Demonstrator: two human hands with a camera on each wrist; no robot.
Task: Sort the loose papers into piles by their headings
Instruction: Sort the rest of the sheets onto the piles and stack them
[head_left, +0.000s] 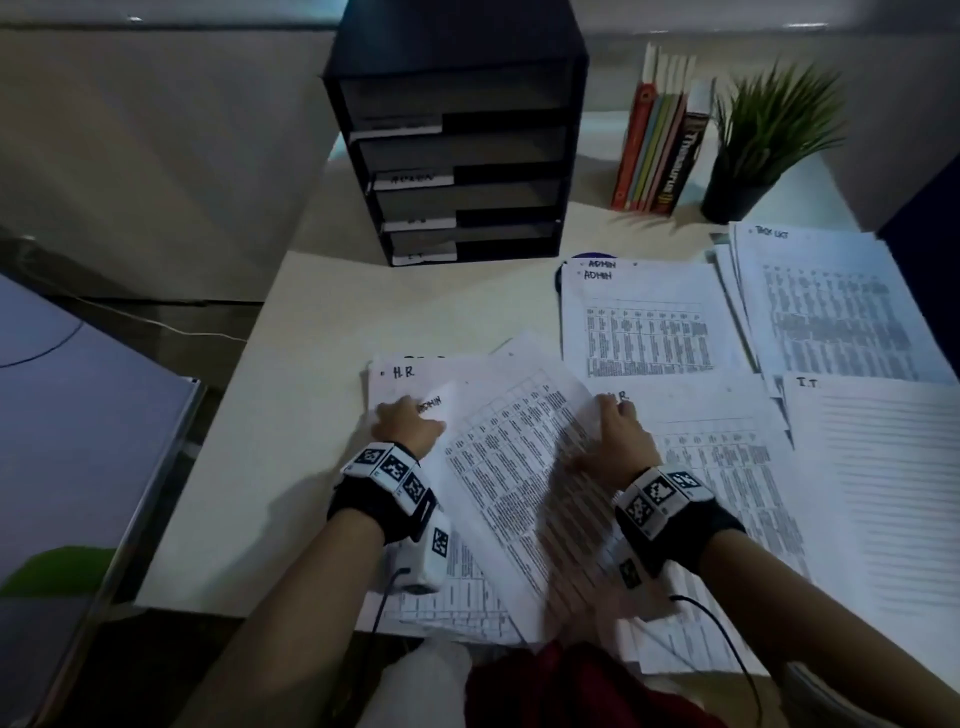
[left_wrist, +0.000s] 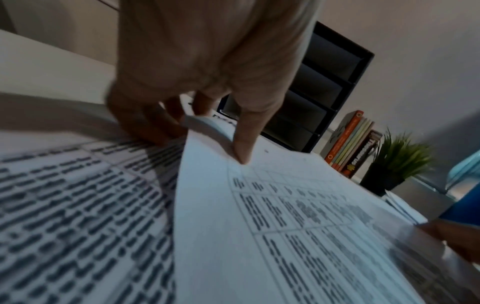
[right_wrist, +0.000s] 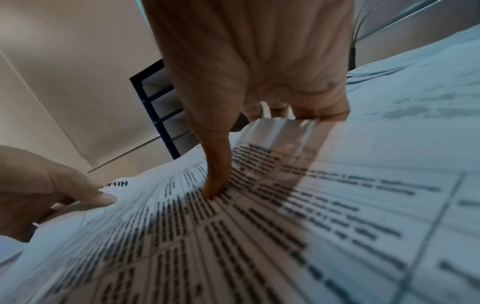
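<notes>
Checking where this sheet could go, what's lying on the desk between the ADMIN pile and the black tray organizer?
Nothing: in the head view, bare desk separates the ADMIN pile from the black tray organizer.

Between the hands (head_left: 410, 423) a thin white paper sheet (head_left: 519, 457) is looking matt and printed, curling at its corner. Beyond them the desk (head_left: 322, 322) is showing a smooth pale matt top, and the black tray unit (head_left: 467, 156) is looking like dull plastic beside glossy book spines (head_left: 660, 150).

sheets (head_left: 644, 317): admin, h.r, i.t; book (head_left: 680, 161): thesaurus
</notes>
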